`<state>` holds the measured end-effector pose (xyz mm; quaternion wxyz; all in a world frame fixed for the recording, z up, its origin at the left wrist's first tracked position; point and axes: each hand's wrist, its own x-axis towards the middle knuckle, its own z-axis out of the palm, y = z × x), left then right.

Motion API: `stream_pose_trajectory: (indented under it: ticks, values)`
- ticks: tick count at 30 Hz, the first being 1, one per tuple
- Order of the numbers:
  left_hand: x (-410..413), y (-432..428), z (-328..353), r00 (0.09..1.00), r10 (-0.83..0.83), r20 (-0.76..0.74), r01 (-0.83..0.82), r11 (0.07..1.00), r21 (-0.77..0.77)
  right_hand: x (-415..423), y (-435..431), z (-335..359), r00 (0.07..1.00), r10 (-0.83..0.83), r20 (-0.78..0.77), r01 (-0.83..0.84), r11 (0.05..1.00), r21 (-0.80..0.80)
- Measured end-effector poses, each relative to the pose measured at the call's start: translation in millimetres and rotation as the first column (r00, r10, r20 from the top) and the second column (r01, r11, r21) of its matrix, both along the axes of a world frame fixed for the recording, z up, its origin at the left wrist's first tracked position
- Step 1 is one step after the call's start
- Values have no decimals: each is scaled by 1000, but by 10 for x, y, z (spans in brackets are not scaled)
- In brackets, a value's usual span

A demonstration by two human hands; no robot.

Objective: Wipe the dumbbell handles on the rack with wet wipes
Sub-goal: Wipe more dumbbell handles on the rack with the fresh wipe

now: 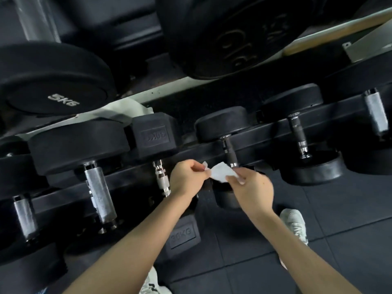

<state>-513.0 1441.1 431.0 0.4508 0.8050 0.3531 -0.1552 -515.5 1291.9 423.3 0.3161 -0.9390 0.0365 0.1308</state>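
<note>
The rack (275, 132) runs across the view as a long black rail, and a row of dumbbells (78, 145) lies on it with the handles pointing toward the person. From left to right there are a thick silver handle (99, 192), a thinner chrome handle (161, 177) of the 30KG dumbbell, and a dark handle (231, 153). More handles follow further right.

No handle looks wet or clearly cleaner than the others, so it cannot be told how many are already wiped. No handle is being wiped at this moment. It seems the person is preparing the wipe, perhaps opening or folding it, and the rubbing of the nearest handles is probably the work that is left.

Both hands are raised in front of the rack, between the chrome handle and the dark handle.

The left hand (186, 177) has its fingers curled, and it pinches the left corner of the wet wipe (220, 171) between thumb and fingers. The right hand (252, 187) pinches the right edge with thumb and forefinger, and its other fingers are bent in loosely.

The wipe is a small white sheet stretched between the two hands. It hangs just beside the lower end of the dark handle, and it cannot be told whether it touches it.
</note>
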Motion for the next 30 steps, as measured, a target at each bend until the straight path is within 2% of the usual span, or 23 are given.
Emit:
stream_pose_trajectory:
  ticks: [2, 3, 4, 6, 8, 9, 12, 16, 22, 26, 30]
  values:
    - [132, -170, -54, 1000, 25, 18, -25, 1000, -17, 114, -114, -49, 972, 41, 233, 3, 983, -183]
    - [191, -231, -95, 999, 37, 14, -37, 999, -13, 181, -136, -79, 966, 56, 254, 9, 969, -248]
    - [243, -277, -146, 999, 50, 5, -50, 999, -7, 248, -149, -119, 979, 86, 186, -26, 953, -302]
    - [316, -317, -299, 998, 64, -25, -65, 998, -13, 357, -153, -233, 987, 146, -73, -162, 913, -373]
    - [349, -306, -472, 995, 86, -60, -88, 995, -35, 426, -165, -372, 944, 150, -295, -238, 927, -290]
    - [351, -302, -557, 993, 106, -60, -110, 992, -54, 440, -174, -433, 927, 136, -349, -219, 953, -208]
    - [297, -345, -769, 989, 123, -78, -131, 985, -111, 454, -165, -574, 916, 70, -395, -89, 996, -30]
    - [190, -457, -959, 978, 116, -176, -157, 958, -241, 550, -80, -730, 907, 11, -420, -21, 1000, -20]
    - [298, -567, -1000, 982, 31, -187, -63, 984, -168, 640, -69, -811, 896, -74, -438, 89, 996, 12]
    - [398, -541, -945, 974, 216, -69, -226, 909, -350, 763, -68, -844, 927, -98, -361, 156, 978, 135]
    - [544, -572, -890, 946, 324, 19, -276, 835, -476, 988, 79, -858, 913, -157, -377, 291, 897, 332]
